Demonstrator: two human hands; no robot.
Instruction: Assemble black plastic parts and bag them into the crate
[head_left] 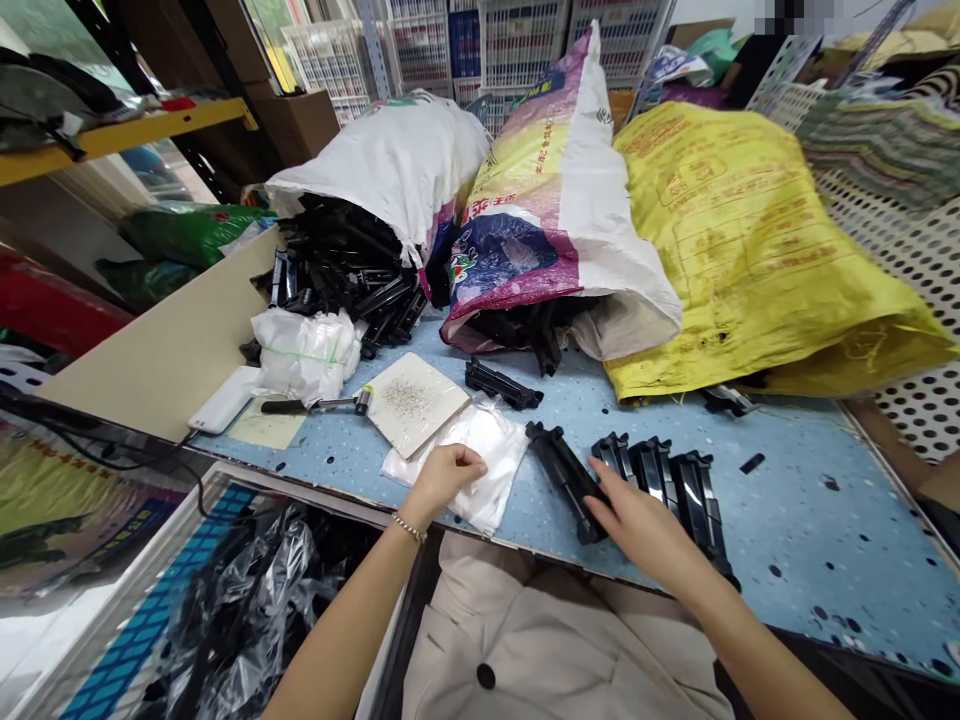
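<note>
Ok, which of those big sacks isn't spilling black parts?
The yellow woven sack on the right. The plain white sack and the printed white-and-purple sack both spill black plastic parts onto the table; it shows none.

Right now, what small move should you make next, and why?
Probably slide the black plastic part toward the white plastic bag, since your right hand already touches that part and your left hand rests on the bag close beside it.
</note>
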